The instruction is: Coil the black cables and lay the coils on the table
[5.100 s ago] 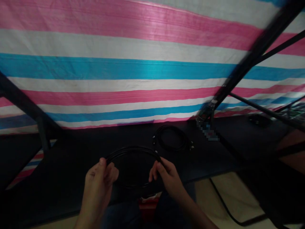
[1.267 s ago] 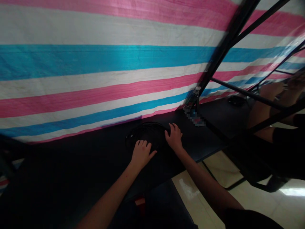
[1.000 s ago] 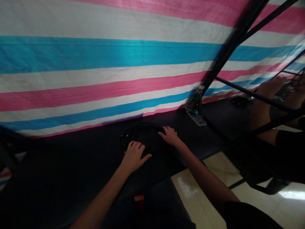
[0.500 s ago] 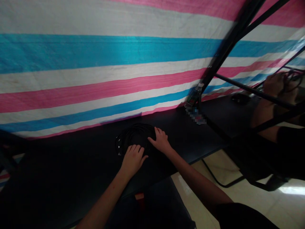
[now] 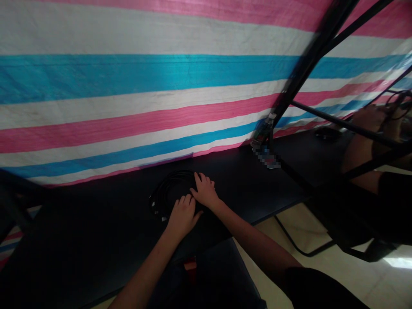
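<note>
A pile of coiled black cable (image 5: 169,191) lies on the dark table (image 5: 96,231). My left hand (image 5: 182,216) rests flat on the near side of the coils, fingers stretched forward. Close beside it, my right hand (image 5: 204,191) lies on the coil's right edge, fingers spread and pressing down. Small light connector tips show at the coil's left edge. Neither hand grips anything that I can see.
A pink, white and blue striped tarp (image 5: 144,86) hangs behind the table. A black slanted metal frame (image 5: 302,68) stands at the right, with a plastic bottle (image 5: 262,134) at its foot. Another person's hands (image 5: 375,118) hold cable at far right. Pale floor lies below the table.
Five seconds ago both hands held a cable loop up; it now lies on the other coil. Over the last second my hands and the coil pile have slid left.
</note>
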The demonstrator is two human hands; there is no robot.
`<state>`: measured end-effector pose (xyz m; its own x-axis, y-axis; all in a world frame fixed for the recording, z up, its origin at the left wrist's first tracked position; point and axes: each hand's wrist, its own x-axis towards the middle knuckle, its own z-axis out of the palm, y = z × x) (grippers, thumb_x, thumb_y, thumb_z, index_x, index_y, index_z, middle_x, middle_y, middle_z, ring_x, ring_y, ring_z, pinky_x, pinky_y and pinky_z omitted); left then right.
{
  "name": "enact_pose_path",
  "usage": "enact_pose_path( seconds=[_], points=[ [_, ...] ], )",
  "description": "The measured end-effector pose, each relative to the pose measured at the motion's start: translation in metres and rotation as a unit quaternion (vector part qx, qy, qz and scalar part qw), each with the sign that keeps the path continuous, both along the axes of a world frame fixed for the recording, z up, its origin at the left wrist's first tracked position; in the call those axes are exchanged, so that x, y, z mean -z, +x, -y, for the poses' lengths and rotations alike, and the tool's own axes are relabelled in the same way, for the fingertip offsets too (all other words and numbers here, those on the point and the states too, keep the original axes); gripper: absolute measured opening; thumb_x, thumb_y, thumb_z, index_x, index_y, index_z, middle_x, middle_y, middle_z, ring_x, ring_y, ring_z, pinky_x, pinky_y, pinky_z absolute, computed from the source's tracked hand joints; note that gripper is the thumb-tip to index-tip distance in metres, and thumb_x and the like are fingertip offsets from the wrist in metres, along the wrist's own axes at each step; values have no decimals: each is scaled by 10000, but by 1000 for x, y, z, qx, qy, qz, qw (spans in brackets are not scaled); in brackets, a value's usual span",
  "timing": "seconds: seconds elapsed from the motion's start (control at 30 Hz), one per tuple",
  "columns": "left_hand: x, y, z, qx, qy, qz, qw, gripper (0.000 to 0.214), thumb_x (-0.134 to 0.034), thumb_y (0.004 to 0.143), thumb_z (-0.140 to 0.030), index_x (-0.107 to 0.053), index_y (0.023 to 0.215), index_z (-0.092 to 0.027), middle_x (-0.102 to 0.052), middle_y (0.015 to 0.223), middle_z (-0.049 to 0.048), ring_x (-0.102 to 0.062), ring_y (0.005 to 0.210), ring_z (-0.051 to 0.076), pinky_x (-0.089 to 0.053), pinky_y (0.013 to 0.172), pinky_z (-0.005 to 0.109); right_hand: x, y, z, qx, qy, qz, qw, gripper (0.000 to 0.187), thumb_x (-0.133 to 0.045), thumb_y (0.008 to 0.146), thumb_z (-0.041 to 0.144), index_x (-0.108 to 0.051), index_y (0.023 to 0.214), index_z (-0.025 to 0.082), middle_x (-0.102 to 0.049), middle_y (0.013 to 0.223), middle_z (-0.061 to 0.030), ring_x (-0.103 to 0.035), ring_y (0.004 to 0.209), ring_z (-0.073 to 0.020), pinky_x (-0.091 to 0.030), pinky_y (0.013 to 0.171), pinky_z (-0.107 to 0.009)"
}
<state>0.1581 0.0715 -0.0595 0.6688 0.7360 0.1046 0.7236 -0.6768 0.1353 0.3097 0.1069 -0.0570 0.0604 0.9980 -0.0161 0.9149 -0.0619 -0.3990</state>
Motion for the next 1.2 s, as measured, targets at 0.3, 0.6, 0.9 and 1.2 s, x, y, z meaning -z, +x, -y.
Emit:
enact_pose_path(
  seconds=[0.3,0.6,0.9,1.2],
  points=[
    [-25,-20,-20,-36,88,88,992,364,-518,994,-375,-652,1273,-184,-570,1415,166,-471,1329,349,-411,1076,503,-2,15,-22,3,-9,17,1000,585,-545,916,210,-443,1491,179,-553,1364,-177,-547,1230,-291,-452,1003,-407],
    [-31,-45,-106,-237,-55,-124,962,649,-616,922,-449,-476,1439,-82,-581,1334,277,-587,1200,435,-501,940,538,-6,12,-49,-1,-35,37,999,300,-538,962,238,-581,1250,165,-649,1187,-168,-665,1034,-263,-518,858,-356],
    [-14,-28,-109,-270,-20,-82,959,341,-411,1029,-342,-528,1278,-140,-614,1142,200,-687,1007,345,-548,738,371,-1,7,-48,19,13,58,998,307,-516,1011,306,-561,1272,150,-586,1264,-188,-586,1147,-285,-493,931,-392],
    [-9,-30,-101,-278,22,-41,959,330,-474,1004,-381,-555,1184,-117,-591,1168,197,-601,1132,344,-540,815,368,0,10,-55,-5,50,63,997,288,-529,1010,291,-634,1262,200,-594,1234,-154,-556,1127,-274,-476,932,-382]
  ],
)
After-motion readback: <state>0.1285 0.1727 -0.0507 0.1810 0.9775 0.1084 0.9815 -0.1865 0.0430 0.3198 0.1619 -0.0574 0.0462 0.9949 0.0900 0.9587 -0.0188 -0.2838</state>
